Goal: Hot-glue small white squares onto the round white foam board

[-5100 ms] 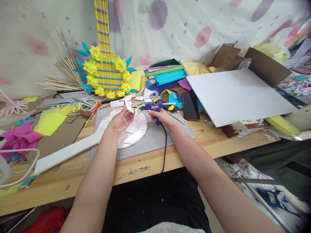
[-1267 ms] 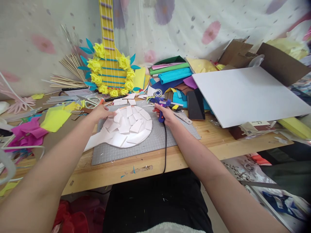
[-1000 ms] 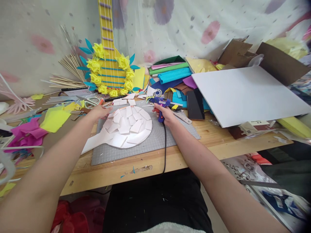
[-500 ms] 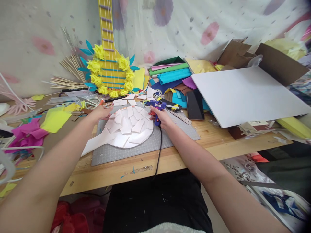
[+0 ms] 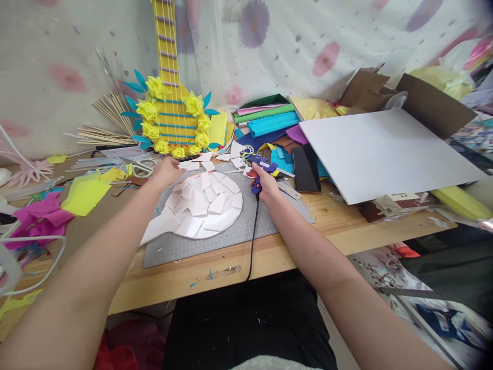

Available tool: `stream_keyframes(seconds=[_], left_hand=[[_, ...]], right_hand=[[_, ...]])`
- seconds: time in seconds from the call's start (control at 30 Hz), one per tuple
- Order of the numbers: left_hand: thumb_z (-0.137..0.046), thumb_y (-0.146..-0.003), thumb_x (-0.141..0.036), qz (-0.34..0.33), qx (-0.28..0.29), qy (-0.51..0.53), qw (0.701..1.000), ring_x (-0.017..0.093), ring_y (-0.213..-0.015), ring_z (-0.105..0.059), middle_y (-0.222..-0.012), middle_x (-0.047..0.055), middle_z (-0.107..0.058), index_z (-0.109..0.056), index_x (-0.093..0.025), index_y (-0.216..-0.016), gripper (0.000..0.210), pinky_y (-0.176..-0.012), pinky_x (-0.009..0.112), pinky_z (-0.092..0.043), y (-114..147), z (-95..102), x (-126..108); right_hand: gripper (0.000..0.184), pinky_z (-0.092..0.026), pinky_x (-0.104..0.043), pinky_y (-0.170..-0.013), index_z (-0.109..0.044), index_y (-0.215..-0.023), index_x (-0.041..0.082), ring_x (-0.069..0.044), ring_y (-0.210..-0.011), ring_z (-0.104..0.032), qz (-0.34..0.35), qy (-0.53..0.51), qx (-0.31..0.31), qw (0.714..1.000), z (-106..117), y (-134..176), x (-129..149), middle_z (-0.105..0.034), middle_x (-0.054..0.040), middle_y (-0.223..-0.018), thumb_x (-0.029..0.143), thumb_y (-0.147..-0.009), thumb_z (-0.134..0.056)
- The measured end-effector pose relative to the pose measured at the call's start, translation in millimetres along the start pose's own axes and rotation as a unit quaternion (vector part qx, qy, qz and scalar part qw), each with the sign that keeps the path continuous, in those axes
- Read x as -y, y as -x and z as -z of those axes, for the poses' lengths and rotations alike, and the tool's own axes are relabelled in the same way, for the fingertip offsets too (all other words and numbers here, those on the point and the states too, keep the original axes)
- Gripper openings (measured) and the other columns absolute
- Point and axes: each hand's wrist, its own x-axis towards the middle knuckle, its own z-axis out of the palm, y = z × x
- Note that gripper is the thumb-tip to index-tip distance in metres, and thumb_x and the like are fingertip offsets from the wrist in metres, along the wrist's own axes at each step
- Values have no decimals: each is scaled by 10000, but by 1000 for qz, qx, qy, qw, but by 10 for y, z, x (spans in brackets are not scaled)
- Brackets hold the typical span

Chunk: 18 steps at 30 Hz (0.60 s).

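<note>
My right hand (image 5: 265, 184) grips a blue hot glue gun (image 5: 262, 163), whose black cord hangs down over the table's front edge. The gun is just right of a white round shape with a handle (image 5: 227, 221), which is covered with irregular white board pieces (image 5: 198, 201) and lies on a grey cutting mat (image 5: 185, 248). My left hand (image 5: 167, 172) is beyond the shape's upper left edge, its fingers loosely apart beside several loose white pieces (image 5: 191, 166). Its fingertips are partly hidden, and I see nothing held in it.
A yellow guitar-shaped craft (image 5: 175, 121) with paper roses stands at the back. Scissors (image 5: 143, 168) lie left, near wooden sticks (image 5: 103, 134). A phone (image 5: 306, 169), a metal ruler (image 5: 288, 189), rolled coloured paper (image 5: 273, 123) and a large white board (image 5: 385, 154) are at right.
My right hand has moved the glue gun right, away from the round shape. My left hand has shifted up and right, from the shape's edge toward the loose white pieces.
</note>
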Motion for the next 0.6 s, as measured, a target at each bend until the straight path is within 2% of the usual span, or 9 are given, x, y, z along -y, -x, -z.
stream_keyframes(seconds=[0.07,0.13,0.27,0.37,0.47,0.6], left_hand=[[-726,-691,-306,-17,-5,-12,1000,263,-1034,-647,-1040,76,-720,-649,-210,-925,264,-868,359,-489,27,-51,-214],[-714,-727,-302,-36,12,-24,999,247,-1006,-659,-987,54,-734,-658,-216,-879,184,-858,353,-494,26,-133,-431],[-723,-750,-319,-37,32,-60,997,291,-1080,-638,-1085,123,-709,-659,-183,-899,211,-887,380,-482,-105,-352,-749],[-740,-735,-411,-19,33,-60,998,357,-1196,-565,-1229,231,-626,-619,-129,-1088,468,-947,429,-453,-236,-510,-858],[-806,-640,-428,4,39,-70,997,392,-1251,-511,-1334,287,-532,-543,-77,-1223,730,-986,441,-436,-319,-623,-895],[-825,-574,-308,18,68,-87,994,375,-1179,-572,-1286,243,-585,-579,-98,-1166,675,-915,407,-485,-388,-665,-892]], right_hand=[[241,-338,-188,-355,-569,-670,181,-32,-364,-387,6,-1,-7,1000,14,-16,18,-634,26,-581,347,-754,-722],[267,-345,-187,-363,-565,-669,183,-30,-369,-391,12,2,-8,1000,22,-20,22,-633,29,-589,372,-729,-743],[303,-364,-185,-382,-557,-662,186,-27,-380,-391,24,24,-4,999,22,-20,11,-632,26,-606,410,-707,-756],[280,-354,-185,-377,-567,-657,184,-28,-378,-380,15,17,-5,1000,13,-13,15,-640,16,-606,386,-716,-752],[245,-350,-181,-379,-576,-651,178,-30,-386,-376,2,1,-5,1000,4,7,35,-639,17,-597,345,-737,-733],[236,-357,-175,-383,-580,-642,176,-34,-405,-387,3,6,0,1000,5,9,49,-636,16,-600,332,-743,-726]])
